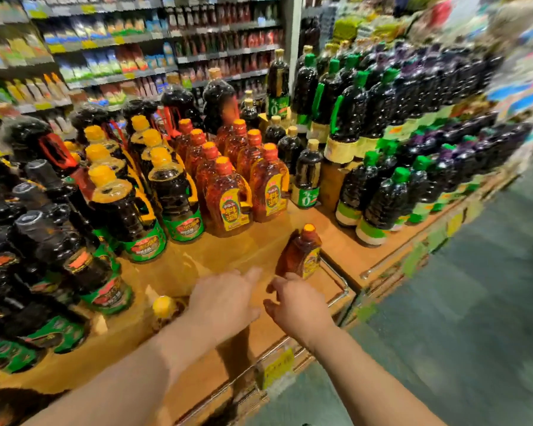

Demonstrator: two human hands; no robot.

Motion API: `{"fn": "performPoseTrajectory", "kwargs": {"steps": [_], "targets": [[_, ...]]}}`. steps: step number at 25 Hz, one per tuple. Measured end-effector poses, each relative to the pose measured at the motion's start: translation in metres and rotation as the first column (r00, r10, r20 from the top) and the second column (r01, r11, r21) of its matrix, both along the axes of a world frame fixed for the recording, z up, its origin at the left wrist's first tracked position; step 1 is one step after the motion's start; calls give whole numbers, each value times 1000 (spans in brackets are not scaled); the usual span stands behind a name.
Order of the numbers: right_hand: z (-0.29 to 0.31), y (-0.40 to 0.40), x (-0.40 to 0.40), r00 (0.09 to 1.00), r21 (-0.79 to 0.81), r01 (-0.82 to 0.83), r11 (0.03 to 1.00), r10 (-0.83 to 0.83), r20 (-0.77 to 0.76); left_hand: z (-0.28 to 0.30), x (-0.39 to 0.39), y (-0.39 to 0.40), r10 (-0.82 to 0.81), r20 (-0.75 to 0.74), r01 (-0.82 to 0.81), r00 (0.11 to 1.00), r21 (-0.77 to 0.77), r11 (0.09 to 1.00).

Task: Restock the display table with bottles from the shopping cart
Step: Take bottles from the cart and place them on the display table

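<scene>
An amber bottle with an orange cap (300, 252) stands alone near the front edge of the wooden display table (228, 250). My right hand (296, 302) hovers just below it, fingers loosely curled and apart from the bottle. My left hand (225, 299) reaches over the table with fingers extended, holding nothing. A yellow-capped bottle (164, 307) peeks out just left of my left wrist. Rows of amber bottles (231, 198) and dark bottles with yellow caps (120, 204) stand behind. No shopping cart is in view.
Dark bottles with green caps (382, 198) fill the table's right side, black-capped dark bottles (59, 241) the left. A metal rail (339, 284) edges the table corner. Store shelves (166, 56) line the back. Grey aisle floor (459, 302) lies to the right.
</scene>
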State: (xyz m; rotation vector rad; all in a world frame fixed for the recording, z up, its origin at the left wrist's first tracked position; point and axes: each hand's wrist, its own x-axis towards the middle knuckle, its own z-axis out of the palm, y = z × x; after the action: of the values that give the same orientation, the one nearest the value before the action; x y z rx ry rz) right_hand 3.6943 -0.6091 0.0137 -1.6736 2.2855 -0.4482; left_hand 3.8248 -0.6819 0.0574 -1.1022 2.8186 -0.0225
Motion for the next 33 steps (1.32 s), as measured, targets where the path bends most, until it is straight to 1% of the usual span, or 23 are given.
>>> {"fn": "performPoseTrajectory", "kwargs": {"steps": [3, 7, 10, 14, 15, 18, 20, 26, 30, 33], "targets": [[1, 54, -1, 975, -10, 221, 975, -222, -12, 7, -24, 25, -243, 7, 243, 970, -2, 970], [1, 136, 15, 867, -11, 498, 867, -498, 3, 10, -49, 78, -511, 35, 511, 859, 15, 860], [-2, 211, 34, 718, -21, 696, 718, -696, 15, 11, -61, 141, -719, 18, 719, 695, 11, 695], [-9, 316, 65, 490, -47, 871, 488, -871, 33, 6, -71, 238, -887, -6, 887, 462, 27, 462], [-9, 339, 72, 446, -48, 894, 445, -894, 31, 6, -72, 261, -909, -14, 909, 416, 34, 415], [-7, 422, 104, 273, -31, 962, 272, -961, 35, 7, -69, 346, -971, -23, 970, 239, 47, 237], [-5, 481, 130, 161, -16, 987, 160, -986, 42, 9, -62, 408, -988, -36, 984, 148, 102, 144], [-5, 625, 221, -128, 46, 991, -127, -992, 12, -7, -20, 574, -988, -13, 976, -152, 153, -152], [-23, 687, 274, -318, 109, 944, -313, -947, 38, -23, 8, 654, -953, 8, 937, -303, 185, -296], [-36, 713, 297, -413, 135, 905, -404, -910, 41, -35, 8, 694, -922, 28, 907, -386, 195, -374]]}}
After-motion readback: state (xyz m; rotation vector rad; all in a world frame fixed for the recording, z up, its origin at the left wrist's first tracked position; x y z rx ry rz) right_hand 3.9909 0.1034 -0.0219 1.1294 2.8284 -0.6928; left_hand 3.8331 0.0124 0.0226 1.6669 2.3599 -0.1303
